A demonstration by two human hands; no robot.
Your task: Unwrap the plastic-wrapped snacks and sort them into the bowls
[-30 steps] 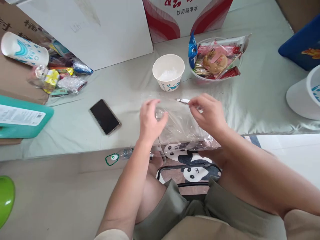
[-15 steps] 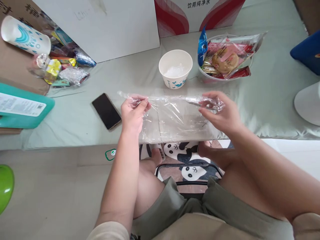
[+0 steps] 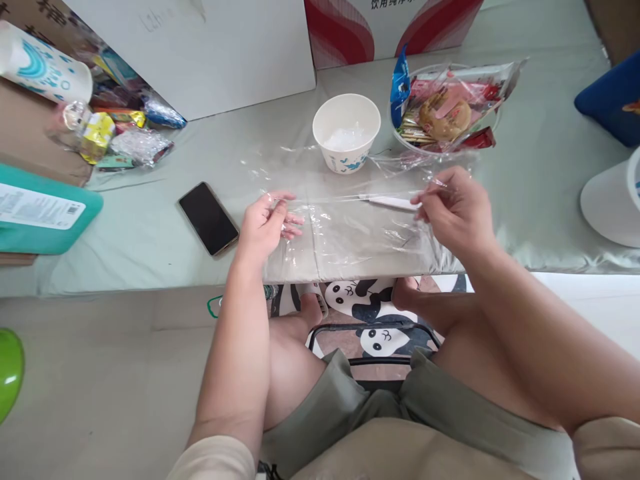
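A sheet of clear plastic film [image 3: 345, 233] is spread between my hands at the front edge of the cloth-covered surface. My left hand [image 3: 267, 223] pinches its left side between thumb and forefinger, the other fingers loosely apart. At the right side, my right hand [image 3: 453, 210] has thumb and fingers closed on the film. Beneath or behind the film lies a slim white object [image 3: 395, 201] with a dark tip, close to my right fingertips; its kind is unclear. Just beyond stands a white paper bowl [image 3: 347, 160] with clear, crumpled-looking material inside.
A clear tub of packaged snacks [image 3: 445, 117] stands right of the bowl. Left of my left hand lies a phone [image 3: 209, 219]. Large cartons [image 3: 225, 60] line the back. A teal container [image 3: 45, 207] is at left, a white bin [image 3: 613, 200] at right.
The film has opened out wider, its far part now reaching toward the bowl. My right hand has moved slightly right and turned, and the slim white object shows more clearly.
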